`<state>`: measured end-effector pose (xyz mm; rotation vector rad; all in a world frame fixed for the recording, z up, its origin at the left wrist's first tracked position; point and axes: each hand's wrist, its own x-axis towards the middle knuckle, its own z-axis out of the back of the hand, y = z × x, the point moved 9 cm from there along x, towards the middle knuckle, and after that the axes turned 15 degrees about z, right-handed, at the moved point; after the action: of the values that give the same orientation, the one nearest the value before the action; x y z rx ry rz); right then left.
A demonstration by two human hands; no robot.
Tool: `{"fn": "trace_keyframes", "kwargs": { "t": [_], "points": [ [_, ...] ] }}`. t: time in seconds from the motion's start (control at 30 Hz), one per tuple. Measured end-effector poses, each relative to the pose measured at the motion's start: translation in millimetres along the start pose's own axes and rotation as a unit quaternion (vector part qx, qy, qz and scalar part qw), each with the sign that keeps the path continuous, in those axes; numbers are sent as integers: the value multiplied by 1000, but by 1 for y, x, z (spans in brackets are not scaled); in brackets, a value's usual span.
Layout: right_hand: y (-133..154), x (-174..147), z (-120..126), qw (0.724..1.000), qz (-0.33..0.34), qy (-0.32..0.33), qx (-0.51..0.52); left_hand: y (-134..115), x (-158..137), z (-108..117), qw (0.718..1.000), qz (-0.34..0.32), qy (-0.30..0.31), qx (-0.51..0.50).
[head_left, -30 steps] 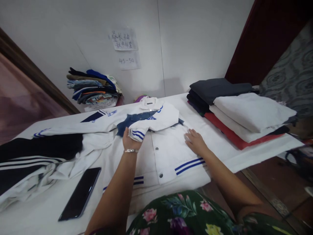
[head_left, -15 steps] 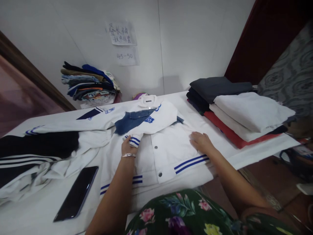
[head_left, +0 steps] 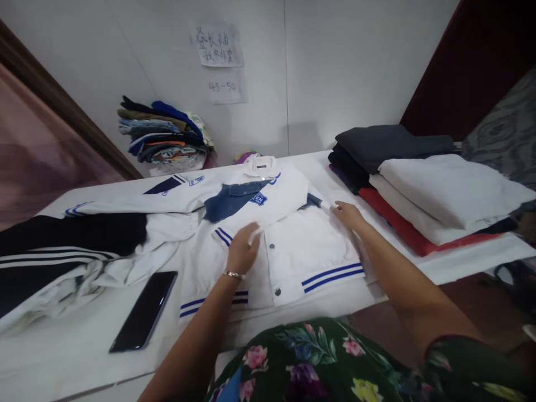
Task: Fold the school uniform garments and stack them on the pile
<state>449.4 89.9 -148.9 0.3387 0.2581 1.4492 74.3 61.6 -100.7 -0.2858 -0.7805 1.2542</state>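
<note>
A white snap-button jacket point(head_left: 310, 240) with a blue denim panel, a badge and blue-striped hems lies spread on the table. One sleeve is folded across its chest, and the other stretches out to the left. Above the folded sleeve's striped cuff, my left hand point(head_left: 244, 248) has its thumb and fingers apart, with nothing visible in it. At the jacket's right side edge, my right hand point(head_left: 348, 215) is closed, its fingertips pinching the white cloth near a strip of denim.
A black phone point(head_left: 144, 311) lies at front left, near a heap of black and white clothing point(head_left: 75, 240). Folded garments point(head_left: 444, 190) are stacked at right. Another clothes pile point(head_left: 165, 134) stands by the wall at back left, below paper notes point(head_left: 220, 44) on the wall.
My left hand has let go of the striped cuff and moved right. My right hand has slid up the jacket's side, away from the hem, and closed on the edge. The view has shifted slightly.
</note>
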Motion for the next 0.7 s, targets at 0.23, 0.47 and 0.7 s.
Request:
{"fn": "trace_keyframes", "kwargs": {
  "t": [0.23, 0.47, 0.7],
  "points": [
    [3, 37, -6, 998, -57, -18, -31, -33, -60, -59, 966, -93, 199, 138],
    [-11, 21, -6, 995, -60, -57, -65, -32, -64, -63, 956, -92, 226, 162],
    [-22, 7, 1, 998, -48, -42, -8, -21, -57, -32, 982, -64, 176, 29]
  ]
}}
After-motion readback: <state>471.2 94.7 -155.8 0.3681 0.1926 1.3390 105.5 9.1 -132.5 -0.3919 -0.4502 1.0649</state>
